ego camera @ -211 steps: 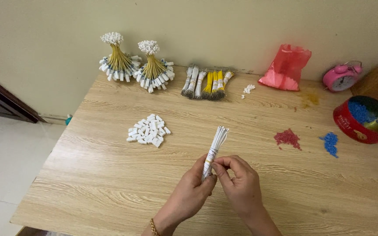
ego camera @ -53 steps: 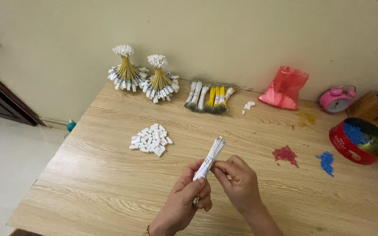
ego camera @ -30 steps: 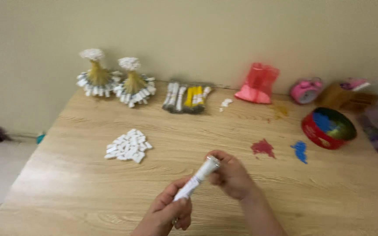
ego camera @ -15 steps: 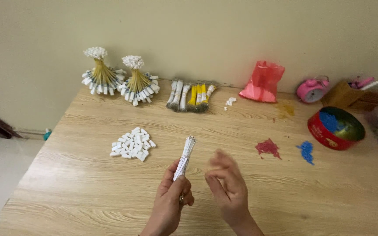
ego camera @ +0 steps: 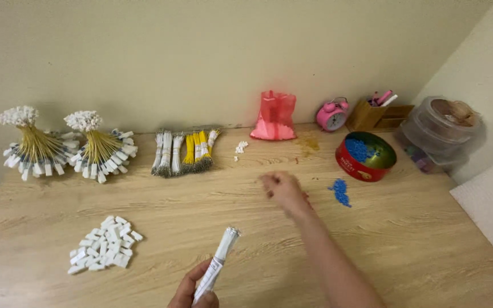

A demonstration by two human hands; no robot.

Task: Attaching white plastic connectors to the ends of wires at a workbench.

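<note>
Left hand: left hand [ego camera: 196, 292] sits at the bottom edge of the view, fingers wrapped around the lower end of a slim white bundle [ego camera: 219, 262], thumb side up; only part of the hand shows.
Right hand: right hand [ego camera: 281, 189] is stretched out over the middle of the wooden table [ego camera: 417, 228], fingers curled loosely inward; nothing can be seen between them, and whether it pinches some small piece I cannot tell.
Hands to each other: well apart, the right one far forward of the left.
Bundle position: held up off the table, tilted so its free end points up and to the right, above the table's near edge.
Bundle handling: looks light and thin, a tight sheaf of white strands with small caps at the tip; probably fairly stiff as a pack but liable to fan out or slip strand by strand if gripped loosely.
Where to hold: low on the shaft, as the left hand does, squeezing all round so the strands stay together; the capped tip is best left free.
Near the right hand: scattered blue bits [ego camera: 340, 191] lie just beside it, and a round red tin [ego camera: 366, 157] with more blue pieces stands farther right.
Left of the table: a heap of small white pieces [ego camera: 104, 245] lies near the bundle's side.
Back row: two fanned yellow-stemmed bunches [ego camera: 64, 148], flat white and yellow sheaves [ego camera: 184, 151], a red bag [ego camera: 275, 117], a pink alarm clock [ego camera: 332, 114].
</note>
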